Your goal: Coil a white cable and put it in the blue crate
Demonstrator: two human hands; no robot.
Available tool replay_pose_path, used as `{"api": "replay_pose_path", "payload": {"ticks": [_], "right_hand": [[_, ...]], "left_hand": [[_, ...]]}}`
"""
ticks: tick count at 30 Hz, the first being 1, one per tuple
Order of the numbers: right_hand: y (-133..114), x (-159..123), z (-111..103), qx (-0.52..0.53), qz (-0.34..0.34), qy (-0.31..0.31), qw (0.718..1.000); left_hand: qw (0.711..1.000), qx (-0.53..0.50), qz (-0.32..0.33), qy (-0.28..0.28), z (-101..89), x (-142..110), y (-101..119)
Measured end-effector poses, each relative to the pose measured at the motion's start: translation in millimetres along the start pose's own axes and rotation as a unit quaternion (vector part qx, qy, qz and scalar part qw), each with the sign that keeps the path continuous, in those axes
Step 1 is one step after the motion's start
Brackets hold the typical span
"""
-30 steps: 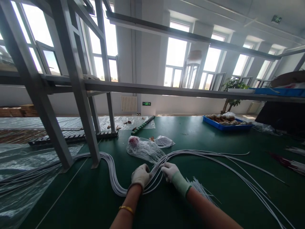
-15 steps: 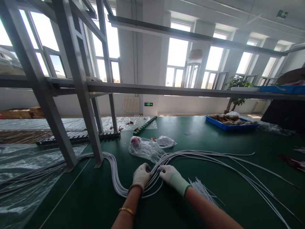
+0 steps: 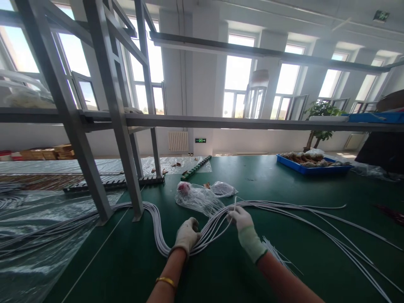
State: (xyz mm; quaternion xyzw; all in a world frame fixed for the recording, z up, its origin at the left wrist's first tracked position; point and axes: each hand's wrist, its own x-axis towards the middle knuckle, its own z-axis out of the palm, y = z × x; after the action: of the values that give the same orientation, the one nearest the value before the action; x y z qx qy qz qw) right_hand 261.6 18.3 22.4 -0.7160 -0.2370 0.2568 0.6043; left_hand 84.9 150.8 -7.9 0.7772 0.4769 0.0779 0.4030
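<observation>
A thick bundle of white cables (image 3: 158,229) snakes across the green table (image 3: 221,269) from the left and fans out to the right. My left hand (image 3: 187,235), in a white glove, is closed over the bundle where it bends. My right hand (image 3: 240,216), also gloved, is raised a little above the table and pinches a thin white strand (image 3: 235,205) that sticks up from its fingers. A small pile of thin white ties (image 3: 277,254) lies beside my right forearm.
Clear plastic bags (image 3: 197,198) lie just beyond the cables. A grey steel frame leg (image 3: 126,155) stands on the table at left, beside plastic sheeting (image 3: 38,235). A blue tray (image 3: 312,168) of parts sits far right. A black slotted strip (image 3: 195,167) lies at the back.
My right hand has lifted off the bundle and moved up and to the right, pulling a thin strand with it. My left hand stays on the cables.
</observation>
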Motion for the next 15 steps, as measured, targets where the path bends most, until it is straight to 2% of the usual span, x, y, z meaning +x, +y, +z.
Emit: {"api": "replay_pose_path", "payload": {"ticks": [2,5,7,9,11,14,15], "right_hand": [[-27.4,8.2,-22.2,0.091,-0.016,0.072,0.993],[-76.4,15.4,-59.0,0.193,-0.067,0.161,0.965],[-105.6,8.1,-76.8,0.231,-0.11,0.171,0.951],[-126.1,-11.8,-83.1,0.24,-0.144,0.132,0.951],[-134.3,-41.5,-77.6,0.229,-0.164,0.071,0.957],[-119.2,-92.7,-57.0,0.174,-0.164,-0.028,0.97],[-107.3,-109.3,-49.6,0.101,-0.178,-0.094,0.974]], "left_hand": [[1.0,-0.003,0.009,0.021,2.0,-5.8,-3.0],[0.999,-0.015,0.026,0.045,4.2,-14.5,-5.5],[0.998,-0.026,0.029,0.052,4.8,-17.2,-5.8],[0.997,-0.049,0.028,0.051,3.7,-17.9,-5.1],[0.994,-0.095,0.029,0.042,-0.4,-20.6,-2.6],[0.974,-0.225,0.015,0.019,-12.6,-40.6,7.7],[0.959,-0.283,0.005,0.008,-17.5,-52.8,13.1]]}}
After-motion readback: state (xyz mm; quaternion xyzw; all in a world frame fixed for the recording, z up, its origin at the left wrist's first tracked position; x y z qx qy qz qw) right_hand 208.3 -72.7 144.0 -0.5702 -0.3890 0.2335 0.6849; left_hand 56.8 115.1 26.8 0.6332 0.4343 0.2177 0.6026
